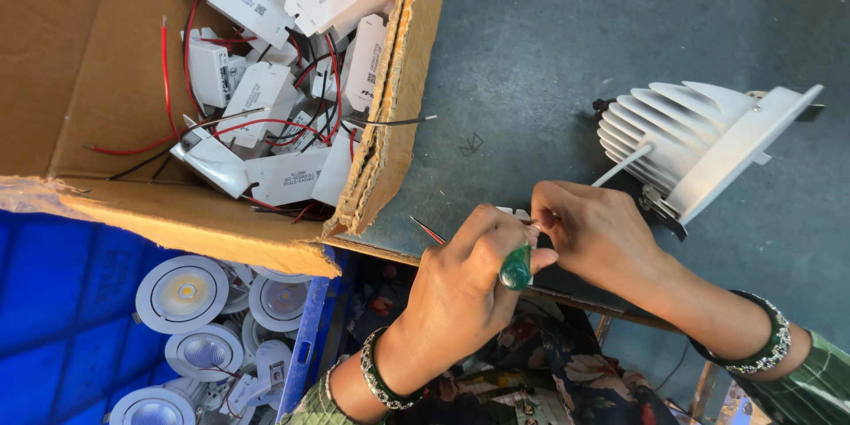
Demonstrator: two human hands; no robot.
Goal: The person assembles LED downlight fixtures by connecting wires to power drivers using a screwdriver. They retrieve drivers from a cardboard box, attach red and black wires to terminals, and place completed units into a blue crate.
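Green screwdriver handle (pixel 515 267); white finned lamp (pixel 699 137); blue crate (pixel 53 319).

1. The left hand (pixel 460 288) wraps a green-handled tool (pixel 516 267), so its tip can't be made out.
2. The small white piece (pixel 513 212) between both grips is mostly covered by fingers.
3. The cardboard box (pixel 80 62) runs off the top and left edges.
4. The blue crate (pixel 62 301) of round lights gets cut off at the bottom.
5. The right hand (pixel 598 235) hides where the lamp's white wire (pixel 622 164) ends.
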